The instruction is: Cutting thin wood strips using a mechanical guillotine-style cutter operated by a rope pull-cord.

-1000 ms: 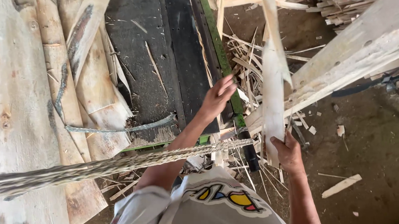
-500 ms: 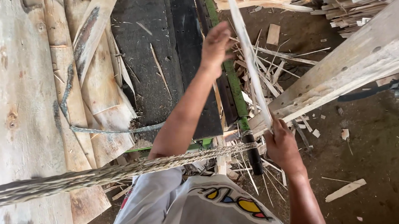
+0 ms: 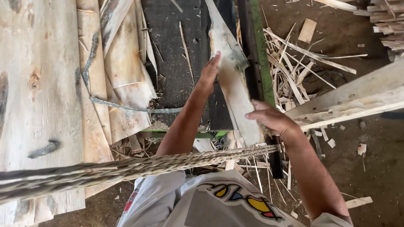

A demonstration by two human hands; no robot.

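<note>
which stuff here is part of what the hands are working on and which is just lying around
In hand:
left hand, flat on the veneer strip
right hand, gripping the strip's near end
dark conveyor belt under the strip

Lying about:
veneer sheets
twisted rope
splinter pile
plank

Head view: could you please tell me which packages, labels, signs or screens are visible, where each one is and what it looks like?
No packages, signs or screens.
Shirt print: bottom centre on the person's grey shirt, rounded shapes in yellow, blue and red with dark outlines.
</note>
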